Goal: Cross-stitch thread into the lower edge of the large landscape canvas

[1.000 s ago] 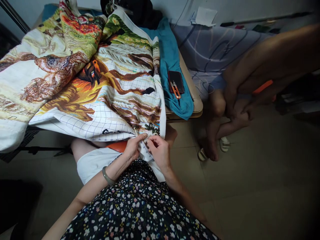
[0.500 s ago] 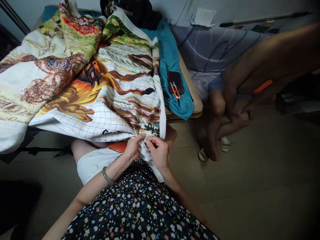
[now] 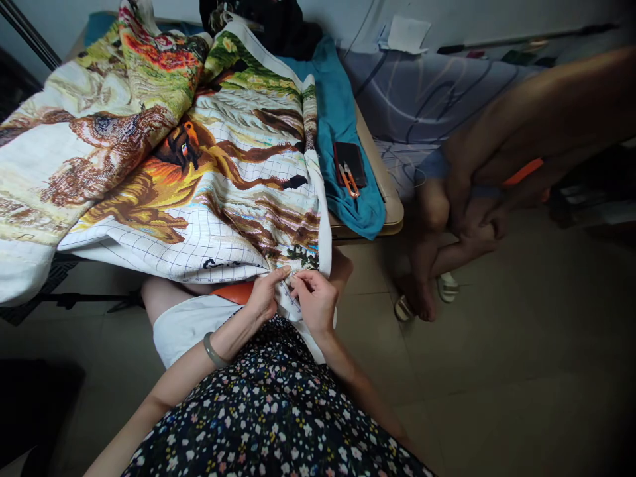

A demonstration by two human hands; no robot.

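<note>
A large cross-stitch cloth (image 3: 209, 245) with a printed grid and a stitched picture in brown, orange and green is spread over the table, its near corner hanging over my lap. My left hand (image 3: 265, 291) grips the near edge of the cloth, thumb on top and fingers beneath. Close beside it, my right hand (image 3: 315, 298) is closed in a pinch at the cloth's surface, just below a dark green stitched patch. Whatever sits between those fingertips is too small to make out.
On a teal cloth (image 3: 338, 106) at the table's right side lie a dark phone (image 3: 354, 159) and orange thread snips (image 3: 350, 180). A black bundle (image 3: 278, 26) is at the back. To the right sits another person (image 3: 472, 179), hands on knee, with sandals (image 3: 448, 288) on the floor.
Both hands stay almost where they were at the cloth's edge, with only slight finger movement. The cloth and the other person look unchanged.
</note>
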